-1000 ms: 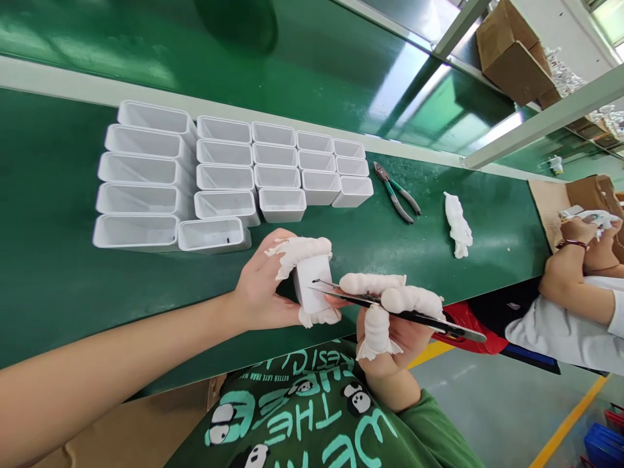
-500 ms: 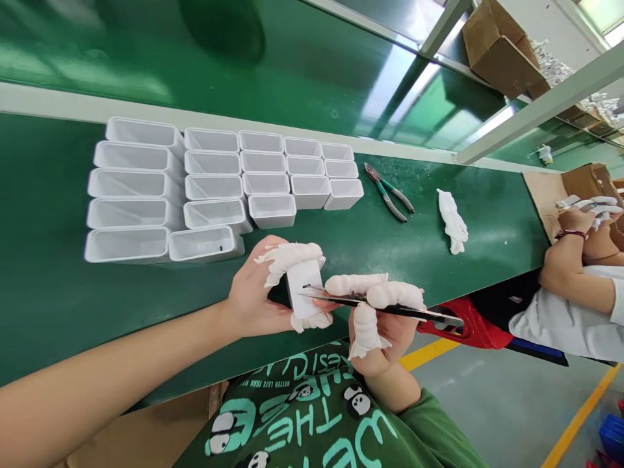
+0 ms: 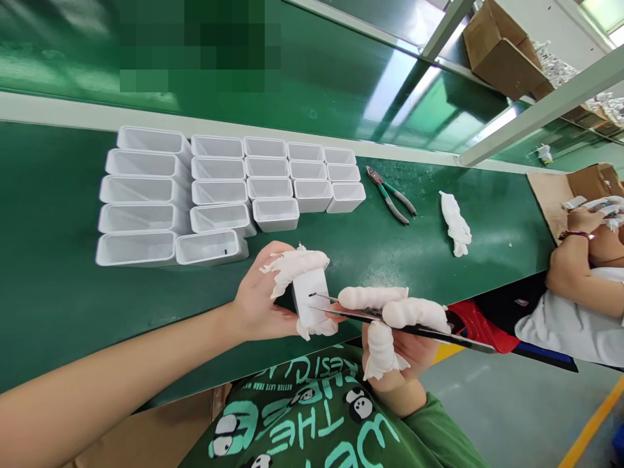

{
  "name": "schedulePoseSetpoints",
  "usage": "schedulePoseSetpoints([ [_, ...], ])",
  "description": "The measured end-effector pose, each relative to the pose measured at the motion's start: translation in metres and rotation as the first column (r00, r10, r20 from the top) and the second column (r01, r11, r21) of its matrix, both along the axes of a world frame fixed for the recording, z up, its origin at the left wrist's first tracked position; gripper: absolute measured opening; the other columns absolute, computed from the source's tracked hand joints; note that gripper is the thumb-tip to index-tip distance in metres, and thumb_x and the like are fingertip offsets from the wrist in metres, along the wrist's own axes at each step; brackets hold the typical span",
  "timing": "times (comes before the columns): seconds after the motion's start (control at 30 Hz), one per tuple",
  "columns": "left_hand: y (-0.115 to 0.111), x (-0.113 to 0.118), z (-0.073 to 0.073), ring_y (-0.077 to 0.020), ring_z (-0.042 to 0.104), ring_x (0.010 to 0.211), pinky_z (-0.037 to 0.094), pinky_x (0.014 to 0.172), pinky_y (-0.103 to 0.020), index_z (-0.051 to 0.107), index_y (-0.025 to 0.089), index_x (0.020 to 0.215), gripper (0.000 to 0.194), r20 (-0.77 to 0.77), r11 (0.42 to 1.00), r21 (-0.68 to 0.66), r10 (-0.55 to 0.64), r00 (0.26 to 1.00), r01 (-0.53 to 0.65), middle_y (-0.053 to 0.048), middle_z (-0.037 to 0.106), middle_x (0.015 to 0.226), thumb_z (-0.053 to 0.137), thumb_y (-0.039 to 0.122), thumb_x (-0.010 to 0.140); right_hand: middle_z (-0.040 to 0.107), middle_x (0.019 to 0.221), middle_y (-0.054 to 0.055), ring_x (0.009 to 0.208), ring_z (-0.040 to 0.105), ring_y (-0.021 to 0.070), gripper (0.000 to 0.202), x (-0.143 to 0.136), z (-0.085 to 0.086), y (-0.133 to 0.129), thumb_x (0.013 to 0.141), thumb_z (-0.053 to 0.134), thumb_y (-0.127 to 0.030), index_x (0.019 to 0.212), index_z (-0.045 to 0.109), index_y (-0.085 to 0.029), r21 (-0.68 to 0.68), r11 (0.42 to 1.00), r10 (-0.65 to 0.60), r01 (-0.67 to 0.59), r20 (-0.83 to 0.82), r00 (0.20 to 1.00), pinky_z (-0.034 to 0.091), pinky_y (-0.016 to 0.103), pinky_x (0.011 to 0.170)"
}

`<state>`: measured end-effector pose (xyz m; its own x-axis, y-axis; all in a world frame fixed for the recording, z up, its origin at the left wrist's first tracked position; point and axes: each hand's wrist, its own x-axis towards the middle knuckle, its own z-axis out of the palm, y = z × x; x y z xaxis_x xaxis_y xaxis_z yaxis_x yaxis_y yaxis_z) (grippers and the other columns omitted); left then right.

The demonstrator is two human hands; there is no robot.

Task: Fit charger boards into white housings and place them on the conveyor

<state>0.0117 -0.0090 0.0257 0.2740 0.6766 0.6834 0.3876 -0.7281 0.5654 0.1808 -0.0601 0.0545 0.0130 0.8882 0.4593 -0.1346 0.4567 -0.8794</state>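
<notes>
My left hand point(image 3: 266, 302), with white finger cots on its fingertips, is closed around a white plastic box point(image 3: 310, 289), its small end face turned toward my right hand. A small dark mark shows on that face. My right hand point(image 3: 400, 331), also in white finger cots, grips dark metal tweezers point(image 3: 358, 316). The tips of the tweezers reach the box's end face by the mark; whether they pinch anything I cannot make out. Rows of similar open white boxes point(image 3: 209, 218) stand behind my left hand. A tiny black piece lies in the nearest one of the second column.
Pliers point(image 3: 390, 195) with green and grey handles lie right of the boxes. Beyond them is a crumpled white glove-like piece point(image 3: 455, 222). At right a co-worker's hands point(image 3: 580, 224) work by a cardboard box point(image 3: 592, 182). A frame post point(image 3: 541, 107) crosses the upper right.
My right hand and the tweezers have shifted slightly right, their tips drawn back a little on the box's end face. The small dark mark shows more clearly. The camera view has shifted slightly.
</notes>
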Motion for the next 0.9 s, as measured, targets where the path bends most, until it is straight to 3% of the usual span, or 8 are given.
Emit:
schedulePoseSetpoints([
  [0.23,0.002,-0.001,0.003,-0.0212,0.059,0.079,0.052,0.065,-0.035,0.054,0.02,0.13,0.068,-0.035,0.998,0.06,-0.006,0.999,0.008,-0.007,0.068,0.084,0.067,0.067,0.083,0.074,0.107,0.005,0.092,0.077,0.0245,0.036,-0.001,0.005,-0.003,0.095,0.055,-0.02,0.127,0.055,-0.036,0.038,0.999,-0.027,0.026,0.021,0.999,0.069,0.041,0.072],
  [0.47,0.002,-0.001,-0.001,-0.0219,0.059,0.083,0.053,0.067,-0.035,0.052,0.016,0.132,0.074,-0.042,0.994,0.11,-0.013,0.999,0.018,-0.008,0.068,0.084,0.069,0.066,0.081,0.075,0.105,0.006,0.094,0.076,0.0276,0.031,0.001,0.01,-0.003,0.094,0.059,-0.021,0.122,0.057,-0.035,0.06,0.989,-0.146,0.139,0.132,0.98,0.066,0.047,0.082],
  [0.6,0.001,0.0,-0.004,-0.022,0.057,0.085,0.053,0.069,-0.035,0.053,0.012,0.129,0.073,-0.018,0.992,0.128,-0.016,1.0,0.018,-0.01,0.067,0.088,0.071,0.064,0.081,0.076,0.099,0.003,0.085,0.076,0.024,0.031,0.002,0.011,-0.001,0.092,0.064,-0.022,0.119,0.06,-0.035,0.09,0.979,-0.194,0.183,0.14,0.971,0.067,0.038,0.07],
  [0.73,0.001,0.001,-0.006,-0.0216,0.058,0.086,0.053,0.07,-0.035,0.055,0.013,0.129,0.072,-0.019,0.995,0.102,-0.015,1.0,0.017,-0.01,0.068,0.091,0.073,0.062,0.08,0.076,0.097,-0.001,0.079,0.075,0.0179,0.028,0.002,0.009,0.001,0.093,0.061,-0.021,0.117,0.061,-0.036,0.03,0.985,-0.171,0.169,0.111,0.979,0.066,0.03,0.06],
  [0.9,0.0,0.0,-0.007,-0.0217,0.059,0.083,0.053,0.071,-0.037,0.056,0.017,0.13,0.07,-0.014,0.996,0.09,-0.003,1.0,0.004,-0.006,0.068,0.084,0.077,0.059,0.078,0.076,0.097,-0.001,0.076,0.075,0.02,0.028,0.003,0.005,-0.003,0.097,0.055,-0.025,0.121,0.056,-0.041,-0.02,0.998,-0.063,0.064,0.066,0.996,0.067,0.04,0.07],
])
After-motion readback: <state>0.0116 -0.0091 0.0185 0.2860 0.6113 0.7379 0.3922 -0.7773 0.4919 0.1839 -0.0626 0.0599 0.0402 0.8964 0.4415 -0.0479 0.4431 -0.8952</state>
